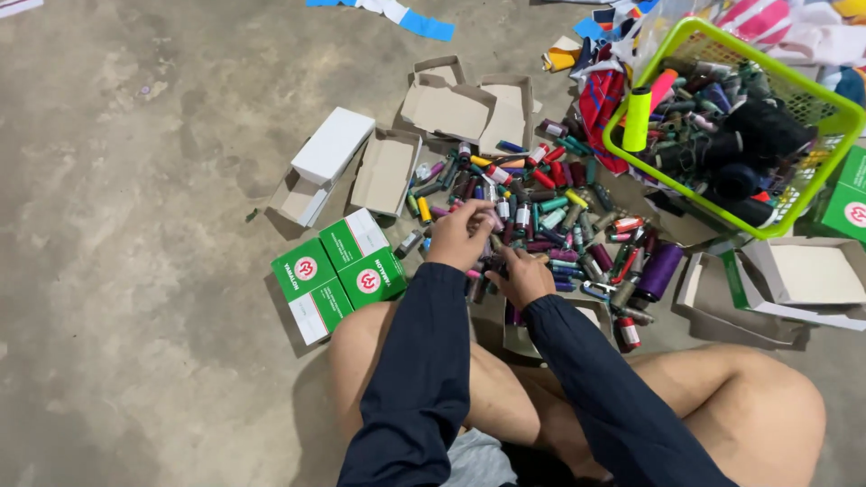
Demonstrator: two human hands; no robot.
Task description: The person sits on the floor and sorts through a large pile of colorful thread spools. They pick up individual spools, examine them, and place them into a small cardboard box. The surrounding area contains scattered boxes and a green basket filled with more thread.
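I sit on a concrete floor with a heap of small thread spools (550, 212) in many colours spread before my knees. My left hand (462, 234) reaches into the near edge of the heap, fingers curled over a few spools. My right hand (521, 275) rests just beside it, fingers down among dark and pink spools above an open cardboard box (595, 316) between my legs. Whether either hand actually grips a spool is hidden by the fingers. Both arms wear dark blue sleeves.
Two green-and-white boxes (338, 271) lie left of my knee. Empty open cartons (388, 167) sit behind the heap and others (794, 280) at the right. A lime-green basket (839, 117) holds large spools; fabric scraps (604, 99) lie beside it.
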